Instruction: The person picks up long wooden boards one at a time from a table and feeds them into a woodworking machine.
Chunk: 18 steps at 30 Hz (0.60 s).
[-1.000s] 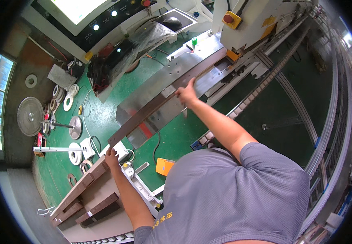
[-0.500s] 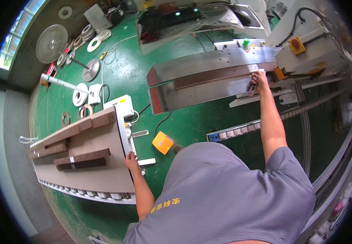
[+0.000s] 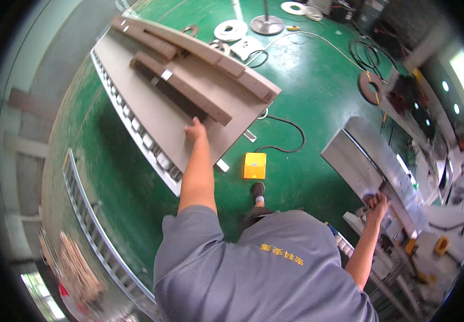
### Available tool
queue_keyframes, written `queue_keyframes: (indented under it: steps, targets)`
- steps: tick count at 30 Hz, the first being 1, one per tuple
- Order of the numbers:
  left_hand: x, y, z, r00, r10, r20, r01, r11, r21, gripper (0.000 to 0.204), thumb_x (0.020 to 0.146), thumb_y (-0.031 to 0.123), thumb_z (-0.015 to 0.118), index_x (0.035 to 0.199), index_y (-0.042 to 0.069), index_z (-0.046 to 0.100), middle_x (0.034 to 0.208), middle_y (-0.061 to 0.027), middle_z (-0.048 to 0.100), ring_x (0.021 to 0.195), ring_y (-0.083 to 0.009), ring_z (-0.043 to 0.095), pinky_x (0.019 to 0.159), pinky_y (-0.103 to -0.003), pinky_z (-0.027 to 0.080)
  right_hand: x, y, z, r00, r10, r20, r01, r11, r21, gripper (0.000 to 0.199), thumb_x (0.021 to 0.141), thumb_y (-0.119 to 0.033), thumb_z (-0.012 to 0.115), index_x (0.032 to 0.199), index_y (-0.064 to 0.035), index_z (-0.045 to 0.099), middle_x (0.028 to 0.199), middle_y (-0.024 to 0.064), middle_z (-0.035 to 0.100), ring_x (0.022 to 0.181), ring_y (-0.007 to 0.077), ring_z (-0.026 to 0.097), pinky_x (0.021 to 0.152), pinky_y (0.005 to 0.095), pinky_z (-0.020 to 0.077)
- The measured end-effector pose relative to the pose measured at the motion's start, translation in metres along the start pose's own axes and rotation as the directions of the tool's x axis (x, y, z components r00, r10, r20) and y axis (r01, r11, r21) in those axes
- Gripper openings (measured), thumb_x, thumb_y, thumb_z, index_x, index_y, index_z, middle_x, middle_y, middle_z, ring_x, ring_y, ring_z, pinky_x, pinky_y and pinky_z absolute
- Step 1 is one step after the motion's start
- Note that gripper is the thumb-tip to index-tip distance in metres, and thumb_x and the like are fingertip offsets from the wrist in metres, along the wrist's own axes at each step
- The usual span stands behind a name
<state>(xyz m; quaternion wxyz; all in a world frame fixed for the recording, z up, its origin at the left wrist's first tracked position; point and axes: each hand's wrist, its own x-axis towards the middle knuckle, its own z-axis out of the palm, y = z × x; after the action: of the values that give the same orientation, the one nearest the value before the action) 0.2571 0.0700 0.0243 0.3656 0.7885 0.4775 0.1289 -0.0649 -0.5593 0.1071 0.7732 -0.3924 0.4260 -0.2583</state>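
Note:
My left hand [image 3: 195, 130] reaches over the sloping tan panel, at the near end of a dark strip [image 3: 181, 101]. Its thumb stands apart from the fingers, and no lifted piece shows in it. Beside that strip lies a brown strip [image 3: 189, 92] with a pale label. On the right, my right hand [image 3: 377, 204] rests at the edge of a long metal machine bed [image 3: 352, 163], its fingers curled. What they hold, if anything, cannot be made out. A narrow brown piece [image 3: 399, 208] lies along the bed next to this hand.
The tan panel [image 3: 135, 70] lies on a roller table [image 3: 135, 126], with more brown strips [image 3: 232, 67] along its far edge. A yellow box [image 3: 255, 166] with a black cable stands on the green floor before my foot. A metal roller frame [image 3: 98, 225] is at lower left.
My view has swung left, bringing the tan panel up front and the machine bed to the right. My left hand has moved from the panel's edge to over it, by the dark strip's end.

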Motion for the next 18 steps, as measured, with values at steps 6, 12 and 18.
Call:
queue_keyframes:
  steps: [6,12,18]
  targets:
    - [-0.002,0.03,0.006,0.999,0.052,-0.01,-0.048,0.966,0.256,0.07,0.077,0.037,0.063,0.128,0.001,0.032,0.129,-0.0205,0.042,0.117,-0.0361,0.044,0.098,-0.05,0.034,0.048,-0.04,-0.081,0.999,-0.003,-0.046,-0.003,0.992,-0.126,0.006,0.091,-0.009,0.045,0.091,-0.007,0.051,0.071,0.001,0.048,0.048,0.0086,0.031,0.042,0.0219,0.0292]
    - [-0.012,0.007,-0.015,0.915,0.348,0.204,-0.404,0.784,0.471,0.064,0.081,0.036,0.058,0.138,0.025,0.03,0.142,-0.0123,0.026,0.13,-0.0334,0.026,0.102,-0.053,0.026,0.06,-0.078,-0.105,0.983,0.099,-0.156,-0.11,0.992,-0.058,0.024,0.085,-0.019,0.042,0.062,-0.0161,0.037,0.05,-0.0025,0.031,0.04,0.0101,0.03,0.038,0.0241,0.0246]
    - [-0.02,-0.067,-0.061,0.947,0.322,0.014,-0.286,0.817,0.5,0.059,0.075,0.038,0.066,0.128,0.025,0.044,0.132,-0.0079,0.04,0.123,-0.0279,0.037,0.099,-0.052,0.03,0.073,-0.055,-0.091,0.999,-0.018,0.031,0.021,0.995,-0.1,0.005,0.083,-0.013,0.05,0.085,-0.008,0.049,0.062,0.0004,0.043,0.049,0.0091,0.036,0.039,0.0217,0.0275]
